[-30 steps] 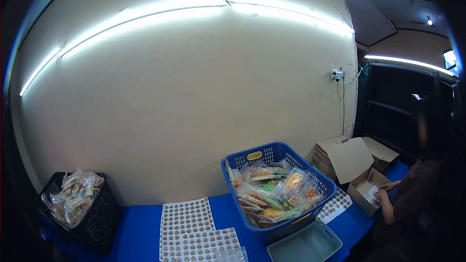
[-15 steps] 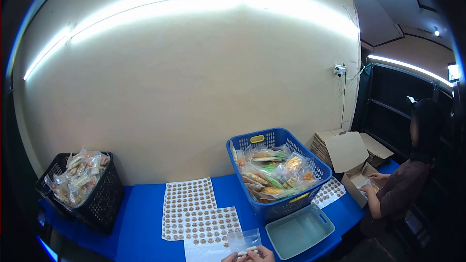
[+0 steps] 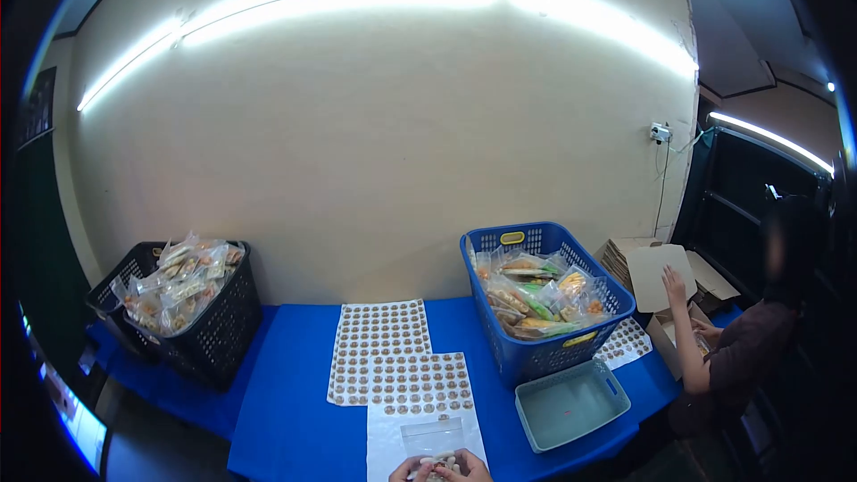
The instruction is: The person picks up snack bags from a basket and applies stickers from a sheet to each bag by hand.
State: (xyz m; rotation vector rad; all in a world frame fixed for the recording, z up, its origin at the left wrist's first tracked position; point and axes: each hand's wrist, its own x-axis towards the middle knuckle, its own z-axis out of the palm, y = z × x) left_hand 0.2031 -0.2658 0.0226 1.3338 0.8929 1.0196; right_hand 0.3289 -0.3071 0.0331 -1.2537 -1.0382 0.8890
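Note:
At the bottom edge of the view, my left hand [image 3: 409,469] and my right hand [image 3: 470,468] close around a clear plastic bag [image 3: 433,436] from both sides. Whitish, finger-shaped pieces [image 3: 441,461] show in its lower part between my fingers; I cannot make out what they are. The bag's flat upper end points away from me over a sheet of round stickers [image 3: 420,386]. A second sticker sheet [image 3: 379,326] lies partly under or against the first on the blue table. The lower parts of both hands are cut off by the frame.
A blue basket [image 3: 500,359] full of packed bags stands at the right, with a grey-green tray [image 3: 533,440] in front. A black basket [image 3: 214,344] of bags is at the left. On the right, a person [image 3: 754,348] works at a cardboard box [image 3: 662,339].
My view has turned left, so things sit further right in it. The bag stays in both hands. The person on the right has raised one hand to the box flap.

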